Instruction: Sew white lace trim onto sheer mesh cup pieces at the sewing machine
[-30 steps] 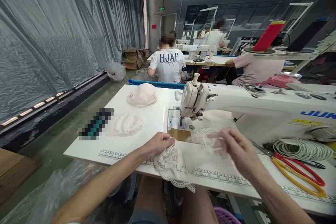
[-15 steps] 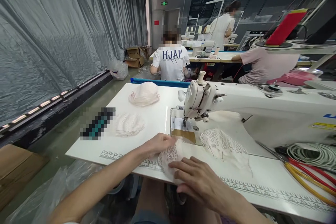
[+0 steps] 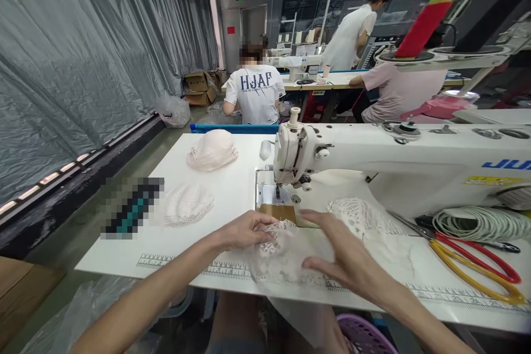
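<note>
My left hand (image 3: 251,230) pinches the edge of a sheer white lace piece (image 3: 282,249) at the front of the sewing table. The lace spreads toward me, and a thin pale part of it hangs over the table edge. To its right, my right hand (image 3: 338,246) is held with thumb and fingers apart, close over the fabric; whether it touches the cloth I cannot tell. Just beyond both hands is the sewing machine (image 3: 296,155), its needle area (image 3: 277,192) above the metal plate. Another white lace piece (image 3: 357,215) lies right of my right hand.
Two padded pale cups or lace pieces, one rounded (image 3: 213,149) and one flatter (image 3: 188,204), lie on the left of the table. Scissors with red and yellow handles (image 3: 477,276) and a coiled cord (image 3: 477,224) are at the right. Co-workers sit and stand beyond.
My right hand has lifted off the lace and opened, moving up toward the machine. The lace now spreads out and hangs over the table edge. The view has shifted right.
</note>
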The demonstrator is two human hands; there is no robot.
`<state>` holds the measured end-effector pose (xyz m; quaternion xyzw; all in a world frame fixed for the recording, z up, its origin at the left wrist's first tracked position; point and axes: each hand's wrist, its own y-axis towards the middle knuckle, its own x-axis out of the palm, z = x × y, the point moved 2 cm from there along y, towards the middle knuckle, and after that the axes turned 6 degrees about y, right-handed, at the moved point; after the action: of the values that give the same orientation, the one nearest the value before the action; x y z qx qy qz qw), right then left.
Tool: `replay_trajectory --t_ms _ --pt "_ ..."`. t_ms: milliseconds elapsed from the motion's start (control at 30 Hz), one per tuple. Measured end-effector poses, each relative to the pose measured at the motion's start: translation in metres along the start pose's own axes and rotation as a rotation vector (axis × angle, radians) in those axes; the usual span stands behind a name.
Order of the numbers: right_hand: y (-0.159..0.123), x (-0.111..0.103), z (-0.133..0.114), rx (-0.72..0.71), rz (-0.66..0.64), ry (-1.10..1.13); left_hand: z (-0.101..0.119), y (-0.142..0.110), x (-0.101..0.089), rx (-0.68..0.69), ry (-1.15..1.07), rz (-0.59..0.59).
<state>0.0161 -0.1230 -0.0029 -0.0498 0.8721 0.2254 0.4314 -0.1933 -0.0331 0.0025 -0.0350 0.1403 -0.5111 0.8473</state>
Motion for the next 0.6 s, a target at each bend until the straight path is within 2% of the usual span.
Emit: replay_trajectory --t_ms 67,233,433,600 --pt "0.017 0.014 -0.014 -0.009 -0.114 0.167 0.003 0.001 0.000 0.004 0.028 -0.013" --pt "0.038 0.024 -0.011 0.192 -0.141 0.455 0.004 -0.009 -0.008 -0.043 0.165 0.041" --pt "0.040 0.020 -0.012 0.266 -0.083 0.540 0.002 -0.007 -0.004 -0.078 0.068 0.125" --pt "0.043 0.020 -0.017 0.291 -0.058 0.523 0.002 0.001 0.004 -0.081 0.023 0.320"
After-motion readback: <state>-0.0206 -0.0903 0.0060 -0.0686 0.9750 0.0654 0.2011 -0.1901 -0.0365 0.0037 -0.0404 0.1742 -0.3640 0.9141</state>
